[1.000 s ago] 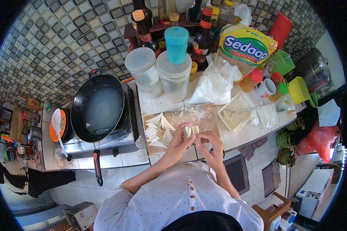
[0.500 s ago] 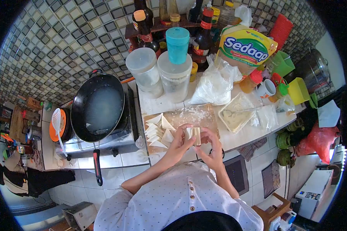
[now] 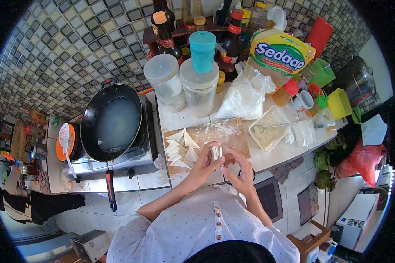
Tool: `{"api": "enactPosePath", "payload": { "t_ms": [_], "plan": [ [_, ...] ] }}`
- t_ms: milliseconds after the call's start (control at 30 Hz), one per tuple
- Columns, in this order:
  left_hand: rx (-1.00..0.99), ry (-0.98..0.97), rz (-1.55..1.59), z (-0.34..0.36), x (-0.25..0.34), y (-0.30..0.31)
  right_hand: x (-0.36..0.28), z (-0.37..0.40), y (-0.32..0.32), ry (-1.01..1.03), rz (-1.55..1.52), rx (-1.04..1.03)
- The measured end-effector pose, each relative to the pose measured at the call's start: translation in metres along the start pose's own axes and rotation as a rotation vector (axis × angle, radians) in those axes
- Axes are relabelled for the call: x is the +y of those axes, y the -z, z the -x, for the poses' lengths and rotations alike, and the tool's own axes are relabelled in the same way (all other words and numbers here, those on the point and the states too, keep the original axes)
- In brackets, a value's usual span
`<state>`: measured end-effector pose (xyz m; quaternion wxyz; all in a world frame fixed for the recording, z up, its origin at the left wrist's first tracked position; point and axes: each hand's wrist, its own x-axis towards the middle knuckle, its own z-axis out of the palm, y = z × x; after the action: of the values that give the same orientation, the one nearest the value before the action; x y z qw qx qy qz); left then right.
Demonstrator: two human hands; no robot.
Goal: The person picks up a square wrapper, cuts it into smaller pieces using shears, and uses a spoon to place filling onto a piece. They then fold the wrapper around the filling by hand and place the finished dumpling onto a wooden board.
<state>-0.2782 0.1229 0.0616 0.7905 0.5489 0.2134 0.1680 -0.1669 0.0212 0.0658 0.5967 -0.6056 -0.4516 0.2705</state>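
Head view: left hand (image 3: 201, 165) is pinching pale sheets (image 3: 217, 152), right hand (image 3: 240, 170) hovering open; a slack pinch would be spilling them.

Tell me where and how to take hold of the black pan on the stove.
Grip the black pan by its long handle, coming from the front, where the wearer stands. The handle points that way, its outer end jutting past the stove's front edge. The pan holds liquid, so it likely needs keeping level; a small far-side grip could steady it.
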Motion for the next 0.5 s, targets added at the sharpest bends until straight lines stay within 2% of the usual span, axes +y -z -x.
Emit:
{"api": "enactPosePath", "payload": {
  "t_ms": [100, 500],
  "plan": [
    [-0.019, 0.053, 0.099, 0.0007, 0.0048, -0.0007, -0.0013, -0.0005, -0.0010, -0.006, 0.015, 0.006],
    [-0.017, 0.106, 0.082, 0.0013, -0.0033, 0.0052, 0.0016, -0.0006, 0.0000, -0.022, -0.006, 0.031]
  ]
}}
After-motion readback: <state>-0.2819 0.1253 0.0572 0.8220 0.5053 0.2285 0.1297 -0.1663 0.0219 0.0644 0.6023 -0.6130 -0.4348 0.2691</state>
